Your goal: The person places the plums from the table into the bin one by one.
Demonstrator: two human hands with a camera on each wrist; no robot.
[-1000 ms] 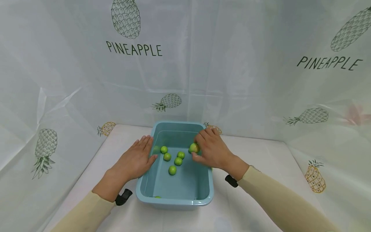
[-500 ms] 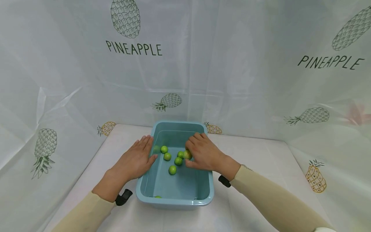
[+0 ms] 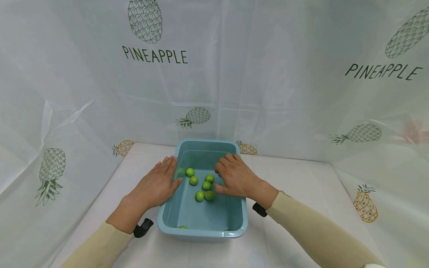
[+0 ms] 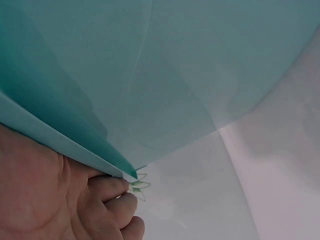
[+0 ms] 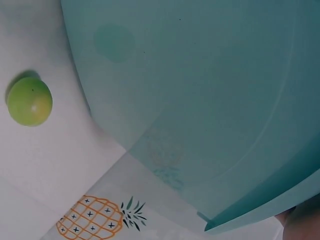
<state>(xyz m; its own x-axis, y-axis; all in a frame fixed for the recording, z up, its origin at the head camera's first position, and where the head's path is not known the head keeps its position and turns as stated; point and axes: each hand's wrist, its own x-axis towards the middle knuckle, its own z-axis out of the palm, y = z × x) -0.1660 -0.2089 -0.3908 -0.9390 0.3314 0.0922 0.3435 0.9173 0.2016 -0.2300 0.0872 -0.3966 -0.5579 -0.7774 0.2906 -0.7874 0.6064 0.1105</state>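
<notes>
A light blue plastic tub (image 3: 218, 233) stands on the table with several small round green fruits on its floor. Among them, a darker green fruit (image 3: 210, 195) lies right beside a brighter green fruit (image 3: 199, 196). My right hand (image 3: 236, 176) reaches over the tub's right side, thumb and fingers apart, with nothing visible between them. Part of another fruit is hidden behind these fingers. My left hand (image 3: 157, 184) rests along the tub's left rim with its fingers straight. In the left wrist view its fingers (image 4: 112, 200) lie against the outside of the rim.
Outside the tub, a green fruit (image 5: 30, 101) with a yellowish patch lies on the table in the right wrist view. A white sheet (image 3: 268, 96) printed with pineapples hangs behind and at both sides. White cloth (image 3: 295, 193) covers the table.
My right hand has moved left over the tub and let go of a fruit, which has rolled to the front left, beside another. My left hand has stayed still.
</notes>
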